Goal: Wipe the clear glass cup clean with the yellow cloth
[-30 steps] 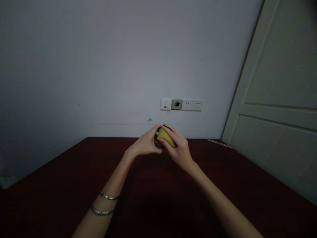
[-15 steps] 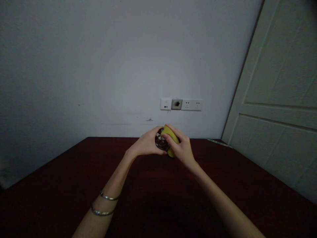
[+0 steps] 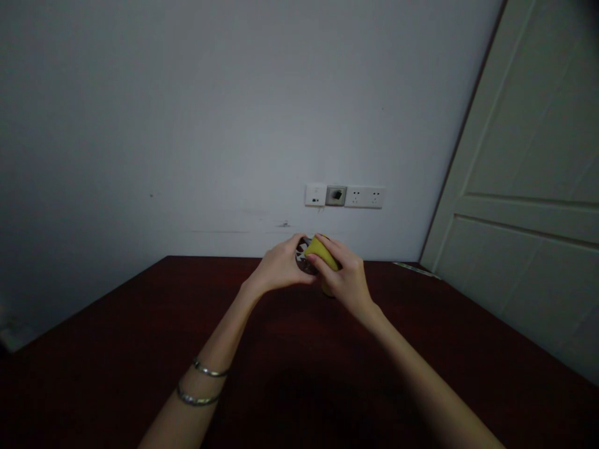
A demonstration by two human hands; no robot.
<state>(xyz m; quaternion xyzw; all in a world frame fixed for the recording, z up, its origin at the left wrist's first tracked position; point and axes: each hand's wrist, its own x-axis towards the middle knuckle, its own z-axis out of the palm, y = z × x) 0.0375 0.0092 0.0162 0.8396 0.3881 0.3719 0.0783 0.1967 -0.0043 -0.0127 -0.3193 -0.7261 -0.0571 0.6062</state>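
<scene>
Above the far part of a dark red table [image 3: 140,349], my left hand [image 3: 281,268] is closed around a small round glass object [image 3: 303,260] with a cut pattern. My right hand [image 3: 349,280] grips a yellow sponge [image 3: 322,254] and presses it against that glass object. The two hands touch each other at the fingertips. Most of the glass is hidden behind my fingers. Two thin metal bangles [image 3: 201,381] sit on my left forearm.
A pale wall [image 3: 187,125] stands behind the table, with a strip of sockets and a switch [image 3: 344,196]. A light panelled door [image 3: 528,187] is on the right. A thin flat item [image 3: 414,267] lies at the table's far right corner.
My right hand has turned the yellow sponge over the glass object, from its front to its upper right side. Both hands rose slightly. The left hand kept its hold.
</scene>
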